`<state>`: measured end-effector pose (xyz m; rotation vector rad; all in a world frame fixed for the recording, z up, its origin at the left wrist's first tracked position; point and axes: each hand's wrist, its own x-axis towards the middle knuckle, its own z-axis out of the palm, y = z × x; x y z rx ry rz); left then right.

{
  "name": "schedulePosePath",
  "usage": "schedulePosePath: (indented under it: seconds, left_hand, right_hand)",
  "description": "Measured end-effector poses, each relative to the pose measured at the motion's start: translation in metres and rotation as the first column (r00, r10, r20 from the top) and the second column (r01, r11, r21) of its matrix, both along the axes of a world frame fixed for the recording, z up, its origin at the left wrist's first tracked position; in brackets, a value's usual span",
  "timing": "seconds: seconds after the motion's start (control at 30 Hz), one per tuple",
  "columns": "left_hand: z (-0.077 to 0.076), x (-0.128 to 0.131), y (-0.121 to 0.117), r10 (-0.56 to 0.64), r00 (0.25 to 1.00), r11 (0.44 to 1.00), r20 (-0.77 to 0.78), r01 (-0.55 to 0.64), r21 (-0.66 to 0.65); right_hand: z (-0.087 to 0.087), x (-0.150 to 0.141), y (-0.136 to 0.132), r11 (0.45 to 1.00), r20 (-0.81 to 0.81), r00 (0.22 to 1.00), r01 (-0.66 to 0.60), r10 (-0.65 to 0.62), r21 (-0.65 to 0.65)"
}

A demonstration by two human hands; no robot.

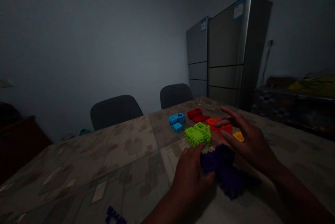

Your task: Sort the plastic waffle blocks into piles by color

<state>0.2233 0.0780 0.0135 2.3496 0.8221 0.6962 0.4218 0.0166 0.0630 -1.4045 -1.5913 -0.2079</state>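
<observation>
A pile of dark purple toothed building pieces (225, 173) lies on the patterned table (104, 161) just before me. My left hand (192, 171) rests against its left side, fingers curled on the pieces. My right hand (248, 143) hovers over its right side with fingers spread, touching the pile. Behind it sit a lime green block cluster (198, 134), orange pieces (218, 126), a small yellow piece (238, 136), red pieces (196, 114) and light blue pieces (177, 121).
A lone purple piece (113, 215) lies near the table's front edge. Two dark chairs (115, 110) (175, 94) stand behind the table. Tall grey refrigerators (227, 52) are at the back right, and a cluttered shelf (295, 101) is to the right. The room is dim.
</observation>
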Motion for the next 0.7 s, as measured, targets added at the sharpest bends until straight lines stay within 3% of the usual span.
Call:
schedulePosePath:
  seconds: [0.27,0.5,0.6,0.7]
  left_hand:
    - [-0.001,0.034,0.004,0.002,0.999,1.0,-0.034,-0.002,-0.004]
    - [-0.02,-0.009,0.002,0.018,0.999,0.999,0.036,-0.019,0.03]
    - [-0.032,-0.021,0.001,-0.006,0.998,0.999,0.07,0.004,0.042]
    - [-0.044,-0.018,0.0,-0.007,0.993,0.999,0.118,0.002,0.042]
  right_hand:
    - [-0.001,0.001,0.003,0.999,0.007,1.0,-0.028,0.029,-0.033]
    - [0.004,0.009,0.003,0.989,0.036,0.999,-0.031,0.036,-0.144]
    - [-0.007,0.019,0.01,0.952,0.103,0.993,-0.024,0.058,-0.304]
    - [-0.026,0.028,0.018,0.901,0.14,0.984,-0.037,0.107,-0.433]
